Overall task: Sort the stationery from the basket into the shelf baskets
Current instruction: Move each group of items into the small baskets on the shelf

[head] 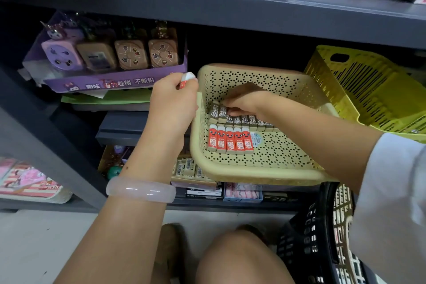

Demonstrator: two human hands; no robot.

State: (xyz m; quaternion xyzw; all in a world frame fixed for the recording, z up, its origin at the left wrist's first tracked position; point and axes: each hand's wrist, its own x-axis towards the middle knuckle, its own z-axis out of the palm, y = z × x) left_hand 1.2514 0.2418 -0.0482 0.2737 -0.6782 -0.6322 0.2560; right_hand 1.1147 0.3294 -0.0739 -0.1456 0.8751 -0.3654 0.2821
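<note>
A beige perforated basket sits tilted on the shelf at centre. Inside it lie a row of brown 2B erasers and, in front of them, a row of red erasers. My left hand is at the basket's left rim and grips one red-and-white eraser. My right hand reaches into the basket with its fingers curled down on the brown 2B erasers. A black basket stands on the floor at lower right, its contents hidden.
A yellow-green slatted basket leans to the right of the beige one. A purple display box of sharpeners stands at the left. Boxed erasers lie on the shelf below. My knees are at the bottom.
</note>
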